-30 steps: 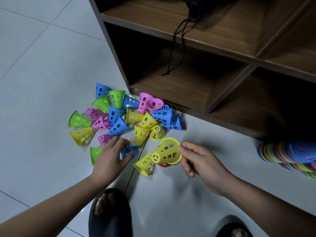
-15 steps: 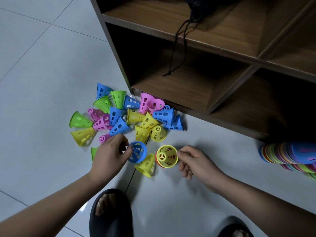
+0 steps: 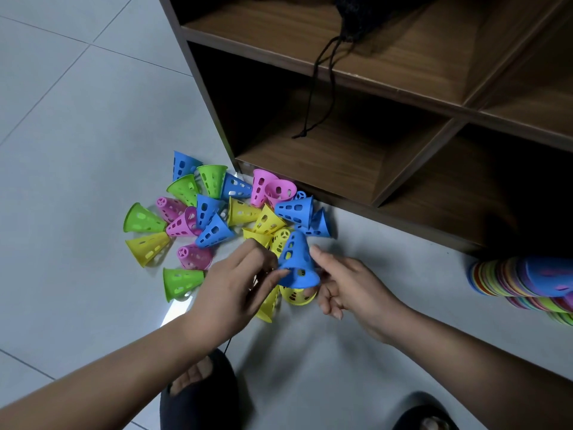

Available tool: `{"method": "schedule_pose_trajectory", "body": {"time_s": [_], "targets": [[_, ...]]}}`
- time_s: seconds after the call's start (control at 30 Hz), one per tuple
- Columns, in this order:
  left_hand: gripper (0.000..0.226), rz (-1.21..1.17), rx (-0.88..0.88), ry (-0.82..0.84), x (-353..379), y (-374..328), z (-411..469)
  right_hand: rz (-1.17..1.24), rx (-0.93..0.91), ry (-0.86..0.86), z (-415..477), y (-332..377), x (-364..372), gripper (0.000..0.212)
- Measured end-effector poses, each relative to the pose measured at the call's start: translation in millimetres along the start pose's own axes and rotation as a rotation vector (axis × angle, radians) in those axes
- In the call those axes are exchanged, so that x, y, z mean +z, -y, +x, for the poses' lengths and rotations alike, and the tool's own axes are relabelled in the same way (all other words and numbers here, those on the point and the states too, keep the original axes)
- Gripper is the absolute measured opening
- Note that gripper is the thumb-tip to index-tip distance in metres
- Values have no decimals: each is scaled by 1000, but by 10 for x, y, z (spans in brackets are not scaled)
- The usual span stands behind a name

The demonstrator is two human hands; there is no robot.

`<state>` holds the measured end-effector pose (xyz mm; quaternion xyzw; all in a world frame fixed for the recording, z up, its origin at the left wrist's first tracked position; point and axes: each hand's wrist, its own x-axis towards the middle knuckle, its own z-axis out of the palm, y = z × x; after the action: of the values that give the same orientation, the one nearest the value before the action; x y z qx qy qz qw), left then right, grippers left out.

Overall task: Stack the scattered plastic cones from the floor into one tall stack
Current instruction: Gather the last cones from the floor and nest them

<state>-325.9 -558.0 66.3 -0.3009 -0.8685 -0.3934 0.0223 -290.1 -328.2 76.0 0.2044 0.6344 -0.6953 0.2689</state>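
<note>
While your slippered foot rests on the smooth grey floor tile, your left hand pinches the rim of a blue cone of perforated plastic. Your right hand curls round the slotted yellow cone beneath it. Beyond lie the scattered cones, beside the wooden shelf. Half a second ago the blue cone was held apart; now it caps the yellow one.
</note>
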Motion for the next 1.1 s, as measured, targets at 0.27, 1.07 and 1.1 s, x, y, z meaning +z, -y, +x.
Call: {"method": "schedule_pose_trajectory", "body": {"time_s": [0.27, 1.07, 1.1], "targets": [[9, -52, 66, 146, -7, 62, -67, -322, -271, -54, -91, -75, -133, 28], [75, 267, -541, 503, 419, 533, -515, -875, -354, -196, 657, -366, -564, 46], [74, 279, -553, 518, 427, 539, -523, -872, -339, -188, 691, -362, -570, 46]]}}
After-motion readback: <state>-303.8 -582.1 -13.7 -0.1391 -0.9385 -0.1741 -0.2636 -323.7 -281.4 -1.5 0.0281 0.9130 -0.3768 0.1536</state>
